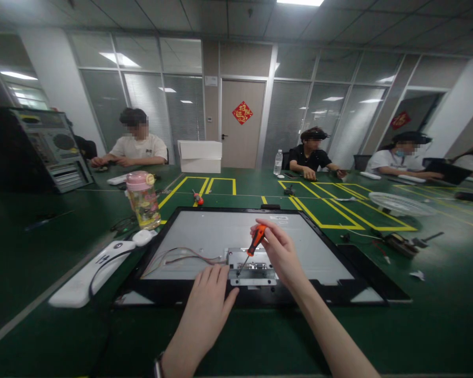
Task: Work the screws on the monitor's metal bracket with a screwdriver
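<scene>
A flat display panel (205, 231) with a black frame lies on the green table in front of me, its grey back facing up. On its near middle sits a metal bracket (273, 274). My right hand (280, 247) grips an orange and black screwdriver (256, 240) by its handle. The screwdriver leans, its tip down at the left part of the bracket; any screw under it is too small to make out. Flat against the panel's near edge, left of the bracket, rests my left hand (211, 294) with fingers stretched out. Thin wires (189, 253) run across the panel toward the bracket.
Left of the panel are a white power strip (90, 273), a pink-lidded bottle (143, 202) and a black computer case (31, 152). A dark flat slab (372, 273) lies at the right edge. A white box (200, 156) and several seated people are across the table.
</scene>
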A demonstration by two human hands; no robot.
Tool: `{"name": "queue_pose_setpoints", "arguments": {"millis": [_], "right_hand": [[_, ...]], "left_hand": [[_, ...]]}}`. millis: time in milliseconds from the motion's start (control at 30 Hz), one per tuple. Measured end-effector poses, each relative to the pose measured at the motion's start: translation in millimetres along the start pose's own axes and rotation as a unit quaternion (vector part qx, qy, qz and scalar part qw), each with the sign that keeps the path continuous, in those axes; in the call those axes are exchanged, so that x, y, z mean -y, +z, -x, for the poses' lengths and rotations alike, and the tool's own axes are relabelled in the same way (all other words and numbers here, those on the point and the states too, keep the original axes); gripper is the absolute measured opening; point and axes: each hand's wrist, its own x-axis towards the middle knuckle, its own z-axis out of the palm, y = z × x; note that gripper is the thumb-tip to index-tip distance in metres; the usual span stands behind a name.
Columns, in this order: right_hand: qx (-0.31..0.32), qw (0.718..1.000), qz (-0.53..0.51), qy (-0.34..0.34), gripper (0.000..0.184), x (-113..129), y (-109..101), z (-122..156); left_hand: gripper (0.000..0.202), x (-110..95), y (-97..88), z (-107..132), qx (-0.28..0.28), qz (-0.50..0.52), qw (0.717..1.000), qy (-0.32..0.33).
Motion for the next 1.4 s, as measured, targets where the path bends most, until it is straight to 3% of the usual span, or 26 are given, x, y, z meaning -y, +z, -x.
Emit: {"name": "queue_pose_setpoints", "arguments": {"millis": [100, 300, 500, 733, 1100, 1400], "right_hand": [[0.011, 0.999, -0.04, 0.012, 0.03, 0.4, 1.7, -0.1], [-0.007, 1.0, 0.02, -0.019, 0.021, -0.9, -1.4, 1.3], [0.035, 0.999, 0.007, -0.006, 0.033, 1.1, -2.5, 1.2], [0.036, 0.999, 0.027, -0.008, 0.033, 2.5, -3.0, 1.7], [-0.045, 0.996, 0.059, -0.045, 0.016, 3.7, 0.2, 0.7], [0.033, 0.997, -0.061, 0.024, 0.031, 8.1, 1.4, 2.0]], "left_hand": [[0.035, 1.7, 2.6, 0.7, -0.005, 0.001, 1.0, 0.003], [0.035, 3.9, 5.0, -0.2, -0.013, 0.004, 1.0, 0.007], [0.036, 2.8, 3.0, -0.7, -0.003, 0.006, 1.0, 0.004], [0.036, 2.4, 1.3, -0.7, -0.005, 0.006, 1.0, 0.001], [0.033, 2.5, 1.4, -1.3, -0.008, 0.002, 1.0, 0.004], [0.035, 4.1, 5.9, -1.3, -0.008, -0.001, 1.0, 0.006]]}}
